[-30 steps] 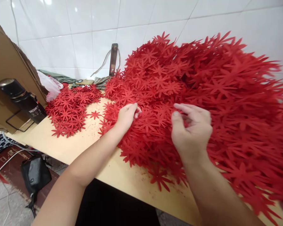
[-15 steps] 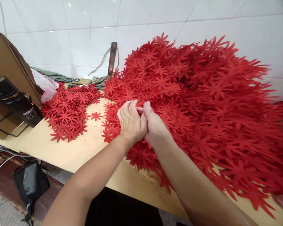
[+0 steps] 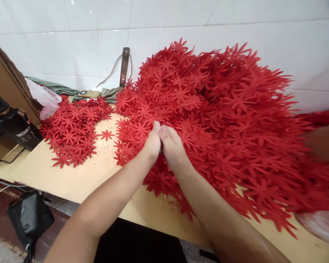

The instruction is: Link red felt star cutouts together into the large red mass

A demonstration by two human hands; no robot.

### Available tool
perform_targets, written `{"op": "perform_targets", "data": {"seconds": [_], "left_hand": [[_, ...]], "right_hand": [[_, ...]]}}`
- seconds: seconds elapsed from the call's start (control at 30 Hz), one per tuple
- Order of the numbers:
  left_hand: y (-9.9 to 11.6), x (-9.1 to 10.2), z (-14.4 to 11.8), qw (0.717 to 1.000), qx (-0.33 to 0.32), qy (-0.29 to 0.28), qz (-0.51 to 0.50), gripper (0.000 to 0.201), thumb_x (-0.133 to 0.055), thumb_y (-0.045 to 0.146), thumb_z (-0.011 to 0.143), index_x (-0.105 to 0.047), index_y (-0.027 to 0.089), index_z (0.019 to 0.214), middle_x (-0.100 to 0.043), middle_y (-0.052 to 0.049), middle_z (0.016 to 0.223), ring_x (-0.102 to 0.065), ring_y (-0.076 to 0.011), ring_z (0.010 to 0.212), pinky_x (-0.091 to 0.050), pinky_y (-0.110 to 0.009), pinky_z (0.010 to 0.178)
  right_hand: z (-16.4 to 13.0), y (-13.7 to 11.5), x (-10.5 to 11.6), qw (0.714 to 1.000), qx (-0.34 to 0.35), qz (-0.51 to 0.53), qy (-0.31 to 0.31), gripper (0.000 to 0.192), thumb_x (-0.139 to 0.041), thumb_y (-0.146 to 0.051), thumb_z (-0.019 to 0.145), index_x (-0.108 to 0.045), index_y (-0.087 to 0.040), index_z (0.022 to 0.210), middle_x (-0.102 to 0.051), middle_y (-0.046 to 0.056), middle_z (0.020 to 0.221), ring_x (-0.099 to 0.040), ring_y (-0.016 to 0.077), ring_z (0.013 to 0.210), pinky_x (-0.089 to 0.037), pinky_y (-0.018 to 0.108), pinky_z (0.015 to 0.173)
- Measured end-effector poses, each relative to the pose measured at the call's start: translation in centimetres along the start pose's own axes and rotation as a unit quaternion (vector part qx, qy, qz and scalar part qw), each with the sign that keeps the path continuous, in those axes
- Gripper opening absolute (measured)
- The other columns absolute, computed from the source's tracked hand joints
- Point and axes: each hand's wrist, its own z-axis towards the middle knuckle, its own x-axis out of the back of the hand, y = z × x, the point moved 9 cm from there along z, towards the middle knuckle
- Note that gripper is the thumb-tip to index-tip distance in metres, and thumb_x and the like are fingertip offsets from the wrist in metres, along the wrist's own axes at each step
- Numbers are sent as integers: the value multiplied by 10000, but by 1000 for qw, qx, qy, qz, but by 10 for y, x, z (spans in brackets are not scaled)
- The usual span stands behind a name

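Bright, even light with soft glare on the white wall tiles [image 3: 98,54]; right edge smeared and stretched.

Matt red cut-outs on a raw board table, against glazed tile.

Flower cut-outs [image 3: 222,120]: matt, felt-like sheet. Table [image 3: 79,175]: pale, unvarnished wood board, dusty. Wall tiles [image 3: 98,22]: glossy white. Flask [image 3: 13,124]: shiny black. Cardboard [image 3: 5,80]: brown, matt.

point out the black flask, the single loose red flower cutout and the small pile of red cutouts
black flask [image 3: 15,126]: head view, on its body near the label
single loose red flower cutout [image 3: 107,135]: head view, on its centre
small pile of red cutouts [image 3: 74,126]: head view, mid-pile
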Motion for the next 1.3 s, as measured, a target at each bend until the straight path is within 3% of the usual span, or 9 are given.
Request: {"op": "perform_targets", "data": {"seconds": [0.1,0.2,0.33,0.53,0.73,0.9,1.07,1.17,1.3], "left_hand": [[0,4,-4,999,25,26,-14,501,-305,487,909,-471,177,552,-431,10,509,-576,-143,705,-455,-268,765],[14,6,-6,998,-48,42,-20,494,-346,399,922,-390,174,484,-353,42,458,-462,-83,544,-424,-200,691],[24,6,-8,992,-113,60,6,478,-334,342,934,-454,167,506,-456,40,507,-433,-69,524,-417,-178,651],[12,1,-7,996,-64,29,50,569,-217,435,942,-627,146,673,-567,-2,569,-570,-109,629,-471,-215,743],[4,11,-12,995,-45,92,0,449,-419,443,894,-583,147,598,-541,35,534,-476,-58,500,-423,-170,557],[1,-6,-17,998,7,30,-56,377,-484,475,850,-606,164,677,-548,44,554,-507,-61,506,-442,-182,583],[4,-23,-22,998,1,-43,-53,211,-549,356,821,-645,169,807,-651,7,726,-626,-116,805,-477,-208,769],[-4,-21,-20,998,24,-52,-9,192,-551,334,814,-645,168,806,-647,9,716,-615,-108,744,-474,-197,707],[-9,-14,-16,999,33,-40,8,199,-519,306,831,-663,169,829,-635,11,669,-606,-95,696,-467,-182,669]], "right_hand": [[-1,-5,2,1000,-21,8,-6,462,-536,-658,709,-510,-199,662,-447,-28,567,-406,98,513,-353,250,492],[2,-18,4,1000,11,-13,-4,467,-508,-620,750,-485,-190,569,-459,-19,542,-420,96,521,-380,262,553],[6,-26,5,998,49,-37,-3,426,-481,-535,790,-481,-184,549,-509,-5,565,-476,104,572,-411,259,619],[-4,-27,-1,992,57,-105,-30,314,-448,-409,844,-529,-174,652,-581,12,688,-518,108,645,-415,249,664],[-6,-38,4,981,63,-184,-22,431,-431,-494,861,-415,-195,550,-503,-3,594,-467,109,612,-384,258,654],[3,-22,20,993,3,-110,44,420,-380,-551,865,-477,-204,649,-553,1,653,-514,117,623,-401,266,646],[-3,-25,27,993,38,-81,71,398,-381,-585,847,-468,-213,737,-555,23,789,-522,138,809,-431,289,797],[-11,-22,31,997,-6,-39,68,413,-404,-607,822,-498,-208,779,-552,27,826,-516,134,854,-451,271,799],[-20,-14,33,992,-90,76,41,376,-510,-575,761,-512,-200,786,-541,-2,787,-517,108,737,-474,250,676]]}}
